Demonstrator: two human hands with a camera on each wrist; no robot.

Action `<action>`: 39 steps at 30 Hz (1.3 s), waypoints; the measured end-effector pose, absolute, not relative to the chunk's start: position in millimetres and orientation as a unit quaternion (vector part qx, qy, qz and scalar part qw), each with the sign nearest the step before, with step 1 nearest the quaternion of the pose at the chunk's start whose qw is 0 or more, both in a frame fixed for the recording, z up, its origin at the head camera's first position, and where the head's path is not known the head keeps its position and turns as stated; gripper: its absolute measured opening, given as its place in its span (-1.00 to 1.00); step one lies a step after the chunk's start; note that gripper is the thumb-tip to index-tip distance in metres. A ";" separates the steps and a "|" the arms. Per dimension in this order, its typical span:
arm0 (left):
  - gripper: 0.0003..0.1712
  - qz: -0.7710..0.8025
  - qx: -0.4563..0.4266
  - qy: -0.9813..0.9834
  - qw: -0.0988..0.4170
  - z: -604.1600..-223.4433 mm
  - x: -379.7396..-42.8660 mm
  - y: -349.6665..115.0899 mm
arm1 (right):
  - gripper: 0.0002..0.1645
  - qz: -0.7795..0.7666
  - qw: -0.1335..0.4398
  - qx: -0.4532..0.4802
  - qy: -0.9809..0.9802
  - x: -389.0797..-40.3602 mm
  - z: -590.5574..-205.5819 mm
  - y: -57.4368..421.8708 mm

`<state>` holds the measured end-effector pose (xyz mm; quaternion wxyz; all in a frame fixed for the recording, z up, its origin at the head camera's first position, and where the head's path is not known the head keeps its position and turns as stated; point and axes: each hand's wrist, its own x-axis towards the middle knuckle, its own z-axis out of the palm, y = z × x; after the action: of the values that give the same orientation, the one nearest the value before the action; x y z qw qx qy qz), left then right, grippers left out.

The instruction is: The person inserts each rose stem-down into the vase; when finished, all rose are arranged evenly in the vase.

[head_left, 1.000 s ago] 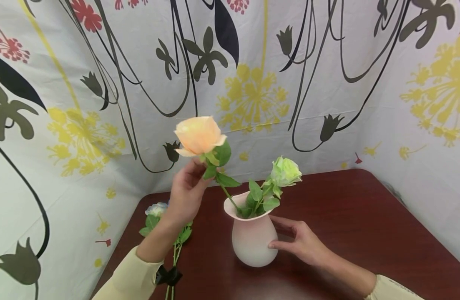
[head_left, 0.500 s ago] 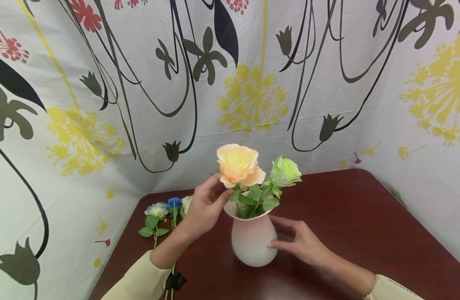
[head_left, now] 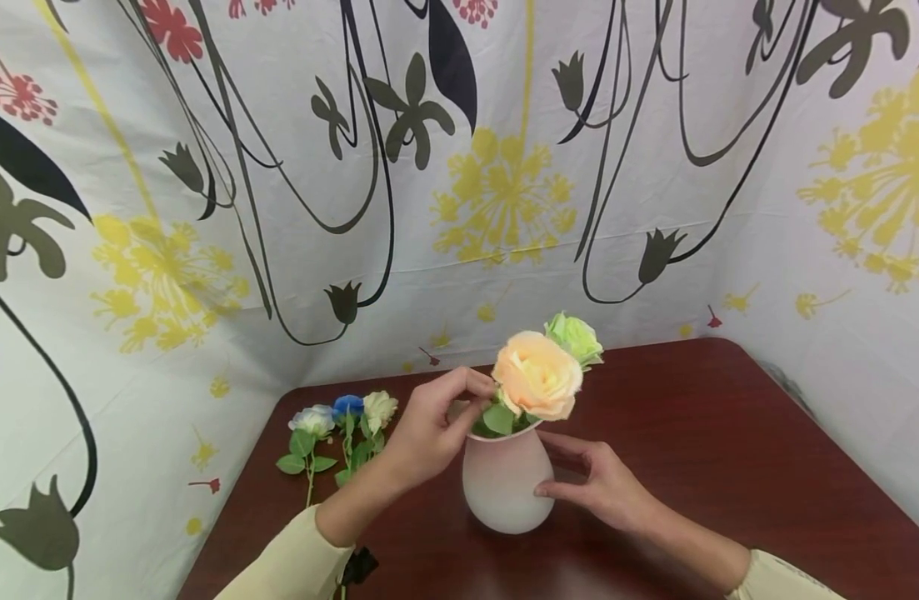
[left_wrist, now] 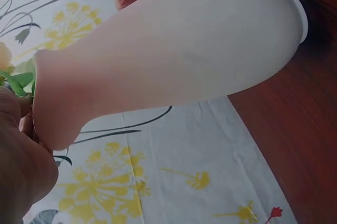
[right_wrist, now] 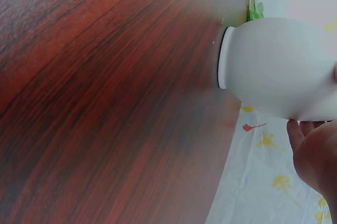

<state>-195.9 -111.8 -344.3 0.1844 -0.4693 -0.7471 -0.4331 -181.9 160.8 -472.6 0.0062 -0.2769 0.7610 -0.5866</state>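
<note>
Floral-printed cloth (head_left: 294, 225) backs the wood-grain table (head_left: 691, 433). From my remote post, I see the left hand (head_left: 432, 429), nearer the peach rose (head_left: 537, 375), pinch it just left of its bloom, above the upright vase (head_left: 507, 483); the right hand (head_left: 605, 487) grips the vase's right side.

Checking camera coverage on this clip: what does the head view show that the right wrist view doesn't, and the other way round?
Only the head view: the peach rose, the green rose, three blooms lying on the table and the left hand. Only the right wrist view: the foot of the vase. Both: the vase, the right hand on it, the table and the printed cloth.
</note>
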 end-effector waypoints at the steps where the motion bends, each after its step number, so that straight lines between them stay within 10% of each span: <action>1: -0.83 -0.417 -0.473 -0.753 0.187 -344.6 -195.5 -110.7 | -0.18 -0.586 0.008 -0.276 0.762 -181.8 -472.7 160.9; 15: -0.72 -0.285 -0.463 -0.780 0.311 -355.4 -191.9 -108.2 | -0.20 -0.595 0.015 -0.269 0.757 -179.1 -472.8 160.0; 39: -0.59 -0.419 -0.293 -0.782 0.357 -357.6 -207.7 -194.0 | -0.18 -0.594 0.002 -0.268 0.758 -178.8 -471.2 159.0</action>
<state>-207.7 -194.0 -357.6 0.3572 -0.2930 -0.7818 -0.4186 -178.8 159.0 -471.2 0.0019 -0.2683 0.7584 -0.5940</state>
